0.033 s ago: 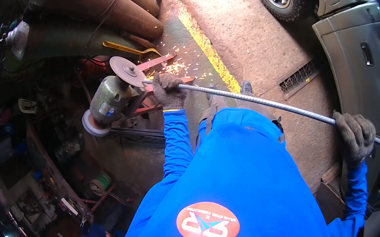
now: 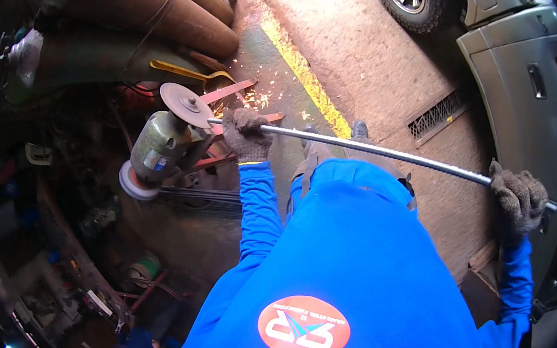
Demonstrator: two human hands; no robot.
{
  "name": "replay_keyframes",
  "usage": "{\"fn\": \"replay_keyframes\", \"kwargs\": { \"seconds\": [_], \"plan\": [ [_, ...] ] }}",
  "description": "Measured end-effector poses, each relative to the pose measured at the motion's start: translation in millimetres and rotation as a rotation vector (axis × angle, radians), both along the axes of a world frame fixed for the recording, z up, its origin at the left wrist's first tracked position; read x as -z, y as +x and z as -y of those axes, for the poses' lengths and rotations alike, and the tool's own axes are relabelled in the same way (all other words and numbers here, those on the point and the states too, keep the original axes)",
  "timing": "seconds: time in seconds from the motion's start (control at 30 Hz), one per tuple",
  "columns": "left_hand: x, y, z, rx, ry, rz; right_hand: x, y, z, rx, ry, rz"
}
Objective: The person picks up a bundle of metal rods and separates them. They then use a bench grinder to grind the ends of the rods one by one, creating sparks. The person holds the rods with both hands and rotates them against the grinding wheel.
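Note:
A long ribbed steel rod runs slantwise across my front, held in both gloved hands. My left hand is closed around it near its left end, close to the grinding wheel. That end meets the wheel's edge, and orange sparks lie just beyond. The wheel sits on a grey-green bench grinder, which has a second, thicker wheel at its nearer end. My right hand grips the rod toward its other end, whose tip sticks out past the glove.
A reddish metal stand supports the grinder. Large rusty cylinders and a yellow-handled shovel lie at far left. A grey vehicle stands close on my right. A floor grate and a yellow line mark the floor.
The spray of sparks beyond the wheel is smaller. My right hand has shifted very slightly on the rod's right part; the left hand stays by the wheel.

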State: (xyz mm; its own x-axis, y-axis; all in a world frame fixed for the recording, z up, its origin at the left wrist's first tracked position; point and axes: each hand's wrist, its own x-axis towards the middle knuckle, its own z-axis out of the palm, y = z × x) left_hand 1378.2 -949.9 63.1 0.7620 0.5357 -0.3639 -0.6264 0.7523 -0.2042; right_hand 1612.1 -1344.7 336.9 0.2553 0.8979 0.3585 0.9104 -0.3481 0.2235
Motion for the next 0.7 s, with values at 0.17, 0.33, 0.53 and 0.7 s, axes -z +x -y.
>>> {"fn": "replay_keyframes", "kwargs": {
  "seconds": [0.17, 0.33, 0.53, 0.7],
  "plan": [
    [-36, 38, 54, 0.100, 0.327, -0.608, 93, 9, 48, 0.576, -0.148, -0.405],
    [-113, 77, 117, 0.476, 0.482, -0.658, 192, 10, 156, 0.786, -0.513, -0.937],
    [-138, 84, 142, 0.860, 1.409, -0.531, 253, 26, 215, 0.936, -0.653, -1.039],
    [-116, 82, 175, 0.524, 1.781, -0.588, 235, 34, 175, 0.979, -0.701, -1.060]
  ]
}}
